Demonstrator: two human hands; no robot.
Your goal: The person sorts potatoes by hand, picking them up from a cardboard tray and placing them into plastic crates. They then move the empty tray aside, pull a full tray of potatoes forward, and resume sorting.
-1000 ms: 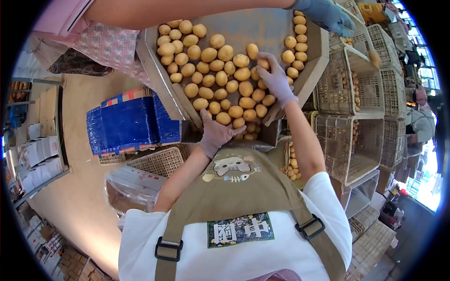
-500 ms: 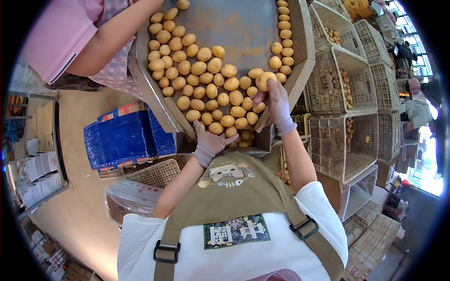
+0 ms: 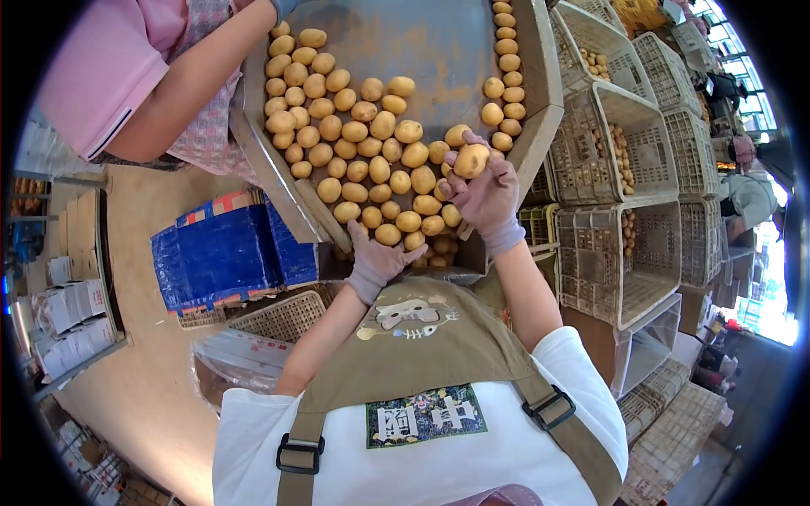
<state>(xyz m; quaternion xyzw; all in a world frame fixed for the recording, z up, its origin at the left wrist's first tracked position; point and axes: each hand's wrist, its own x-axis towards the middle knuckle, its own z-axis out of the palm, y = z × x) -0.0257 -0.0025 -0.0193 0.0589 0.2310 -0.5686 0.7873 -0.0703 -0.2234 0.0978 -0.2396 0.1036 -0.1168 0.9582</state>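
Note:
In my gloved right hand (image 3: 492, 198) is a potato (image 3: 471, 161), held up by the fingers above the right side of the pile. My gloved left hand (image 3: 377, 260) lies at the lower lip of the metal sorting tray (image 3: 405, 59), thumb and fingers spread, beside the nearest potatoes (image 3: 388, 234). A broad heap of potatoes (image 3: 382, 126) covers the lower and left parts of the tray, and a line of them (image 3: 508, 62) runs along its right wall. More potatoes (image 3: 440, 246) sit below the lip, partly hidden by my left hand and apron.
A co-worker's arm (image 3: 221, 76) reaches over the tray from the left. Stacked plastic crates (image 3: 620, 261), some with potatoes, stand on the right. At the left are a blue-wrapped box (image 3: 215, 257) and a beige basket (image 3: 283, 314) on the floor.
My right hand has turned and shifted slightly left and down, with the potato now showing on its fingers. My left hand stays nearly still. At the top, the co-worker's blue-gloved hand has come into view.

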